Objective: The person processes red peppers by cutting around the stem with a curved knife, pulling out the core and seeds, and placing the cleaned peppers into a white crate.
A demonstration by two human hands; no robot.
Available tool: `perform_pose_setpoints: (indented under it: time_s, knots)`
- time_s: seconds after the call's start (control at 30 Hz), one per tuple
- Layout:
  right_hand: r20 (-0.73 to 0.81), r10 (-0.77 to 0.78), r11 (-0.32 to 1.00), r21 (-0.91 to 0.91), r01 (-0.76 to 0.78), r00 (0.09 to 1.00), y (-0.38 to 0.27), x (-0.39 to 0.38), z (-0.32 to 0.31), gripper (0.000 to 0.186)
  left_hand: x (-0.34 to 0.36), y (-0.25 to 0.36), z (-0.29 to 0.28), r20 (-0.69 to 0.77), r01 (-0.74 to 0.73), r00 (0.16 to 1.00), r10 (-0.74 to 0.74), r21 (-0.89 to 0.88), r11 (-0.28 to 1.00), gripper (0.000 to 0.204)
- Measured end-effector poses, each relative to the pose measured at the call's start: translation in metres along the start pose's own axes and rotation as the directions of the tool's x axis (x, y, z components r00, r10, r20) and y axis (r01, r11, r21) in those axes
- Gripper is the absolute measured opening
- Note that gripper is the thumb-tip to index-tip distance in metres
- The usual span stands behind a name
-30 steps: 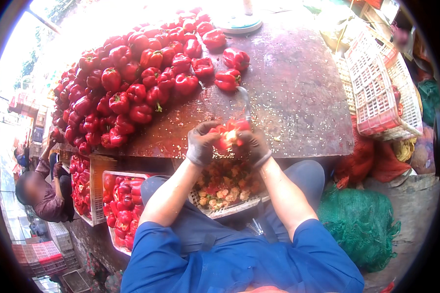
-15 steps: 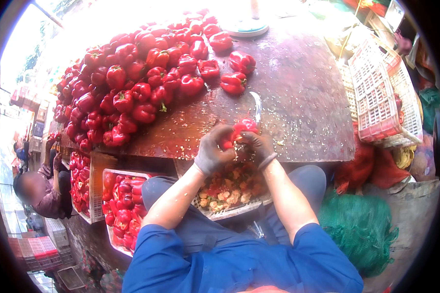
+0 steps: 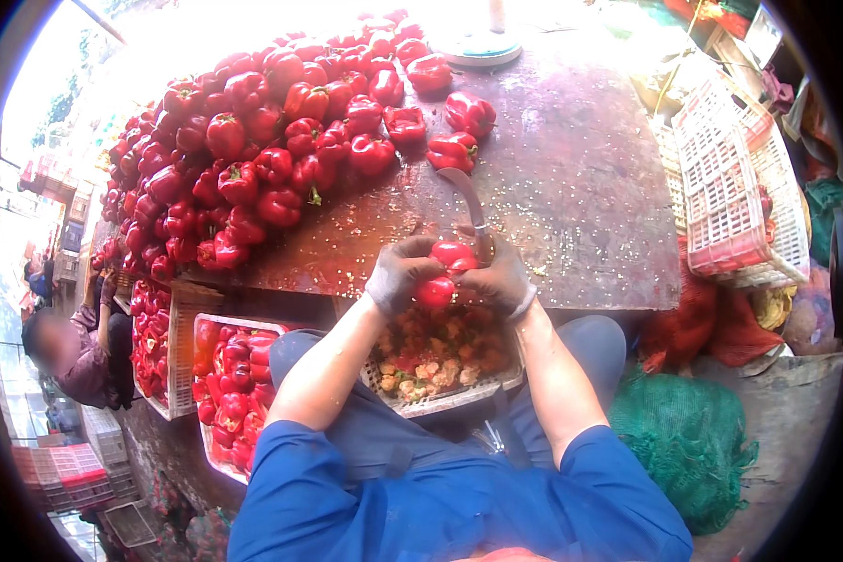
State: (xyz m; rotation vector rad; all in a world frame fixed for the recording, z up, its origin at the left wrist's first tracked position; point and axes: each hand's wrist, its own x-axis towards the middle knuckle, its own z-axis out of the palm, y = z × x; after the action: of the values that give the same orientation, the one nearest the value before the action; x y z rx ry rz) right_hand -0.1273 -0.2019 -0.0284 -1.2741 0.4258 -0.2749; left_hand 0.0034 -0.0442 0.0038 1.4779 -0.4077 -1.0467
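In front of me, over the table's near edge, a red bell pepper (image 3: pixel 453 253) is between my two gloved hands. My left hand (image 3: pixel 400 273) is closed around its left side. My right hand (image 3: pixel 502 277) grips a curved knife (image 3: pixel 470 199), its blade pointing away and bending left over the tabletop, while its fingers also touch the pepper's right side. Below the hands, between my knees, a crate (image 3: pixel 440 405) holds pale orange pepper cores. A large heap of whole red bell peppers (image 3: pixel 239 184) covers the left of the table (image 3: pixel 581 206), which is strewn with seeds.
A crate (image 3: pixel 201 440) of red peppers stands by my left knee, with another pepper-filled crate (image 3: pixel 180 375) beyond it. Another person (image 3: pixel 89 361) sits at far left. White crates (image 3: pixel 721 178) and a green mesh sack (image 3: pixel 684 445) are on my right. A round scale-like object (image 3: pixel 482 51) rests at the back.
The knife in my right hand has swung so that its blade leans left and looks darker. The pepper has turned and shifted slightly left between my hands, showing more of its red side.
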Motion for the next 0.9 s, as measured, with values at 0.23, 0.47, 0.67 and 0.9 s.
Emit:
perform_pose_setpoints:
  time_s: [0.23, 0.47, 0.67, 0.9]
  knots:
    - [0.161, 0.079, 0.848, 0.508, -0.151, 0.984, -0.012, -0.006, 0.004, 0.075, 0.003, -0.012, -0.007, 0.067, 0.025, 0.998, -0.004, -0.318, 0.948, 0.032]
    - [0.096, 0.195, 0.962, 0.173, -0.209, 0.976, -0.025, -0.004, 0.005, 0.066, -0.009, 0.004, 0.005, -0.117, -0.19, 0.976, 0.186, -0.031, 0.981, 0.03]
    - [0.16, 0.101, 0.975, 0.182, -0.13, 0.982, -0.035, -0.011, 0.006, 0.064, -0.005, 0.0, -0.002, -0.054, -0.042, 0.998, 0.031, -0.214, 0.976, 0.032]
    - [0.083, -0.064, 0.92, -0.381, 0.091, 0.994, -0.032, -0.002, -0.004, 0.079, -0.007, 0.008, 0.001, 0.006, -0.079, 0.997, 0.081, -0.115, 0.99, 0.037]
